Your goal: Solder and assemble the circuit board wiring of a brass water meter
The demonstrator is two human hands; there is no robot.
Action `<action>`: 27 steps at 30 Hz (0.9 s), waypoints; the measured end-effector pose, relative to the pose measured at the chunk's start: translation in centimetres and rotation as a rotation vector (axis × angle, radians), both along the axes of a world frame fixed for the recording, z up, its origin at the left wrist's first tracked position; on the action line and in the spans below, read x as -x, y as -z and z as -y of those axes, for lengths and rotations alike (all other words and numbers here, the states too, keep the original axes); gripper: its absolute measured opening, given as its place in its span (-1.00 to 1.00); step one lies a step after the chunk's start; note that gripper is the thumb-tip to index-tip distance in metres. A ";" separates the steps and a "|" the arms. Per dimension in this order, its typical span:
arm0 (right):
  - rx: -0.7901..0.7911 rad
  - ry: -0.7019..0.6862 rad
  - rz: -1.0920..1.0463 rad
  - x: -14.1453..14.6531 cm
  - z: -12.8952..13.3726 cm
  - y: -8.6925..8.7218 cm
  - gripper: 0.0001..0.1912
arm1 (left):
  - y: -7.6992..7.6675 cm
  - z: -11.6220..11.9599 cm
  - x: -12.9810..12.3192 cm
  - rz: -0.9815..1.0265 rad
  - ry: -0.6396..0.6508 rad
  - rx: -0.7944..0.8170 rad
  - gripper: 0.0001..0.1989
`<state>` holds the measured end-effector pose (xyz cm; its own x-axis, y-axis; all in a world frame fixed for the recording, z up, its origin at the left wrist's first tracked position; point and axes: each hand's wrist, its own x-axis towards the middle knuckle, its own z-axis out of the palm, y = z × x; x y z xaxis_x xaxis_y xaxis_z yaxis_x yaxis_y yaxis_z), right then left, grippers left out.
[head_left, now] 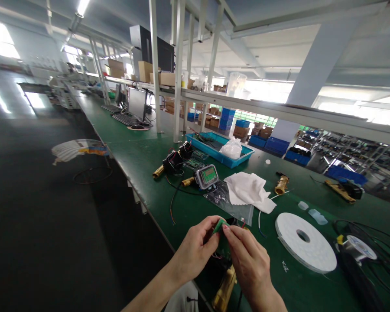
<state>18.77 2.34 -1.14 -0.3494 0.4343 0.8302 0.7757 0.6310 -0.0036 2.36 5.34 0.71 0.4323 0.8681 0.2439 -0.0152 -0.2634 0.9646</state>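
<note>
My left hand [193, 247] and my right hand [251, 255] meet above the near edge of the bench, fingers pinched together. Between their fingertips is a small green circuit board [219, 225], partly covered by the fingers. Directly below sits a device with a brass pipe body [225, 289], its dark upper part mostly hidden behind my hands. Thin wires show beside it. Just beyond my hands lie a clear plastic bag [245, 213] and a white cloth [249, 190]. A grey meter [207, 177] with a green display rests behind the bag.
On the right are a white reel [305, 242], a solder wire spool [359, 248] and tangled black cables. A blue tray [219, 149] holding a white plastic bag stands at the back. Brass fittings [281, 185] lie about. Metal posts [178, 73] rise from the green bench [133, 162].
</note>
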 end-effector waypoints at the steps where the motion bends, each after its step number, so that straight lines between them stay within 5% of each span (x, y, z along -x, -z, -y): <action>1: 0.003 0.002 -0.004 0.0 0.0 0.0 -0.62 | 0.0 0.0 0.0 0.003 0.001 0.001 -0.69; 27: 0.015 0.017 0.012 0.3 0.0 0.4 -0.65 | 0.4 0.0 0.1 0.008 -0.002 -0.010 -0.71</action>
<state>18.45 2.39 -1.49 -0.3524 0.4528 0.8190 0.7861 0.6181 -0.0035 2.26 5.38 0.32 0.4284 0.8667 0.2555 -0.0220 -0.2727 0.9618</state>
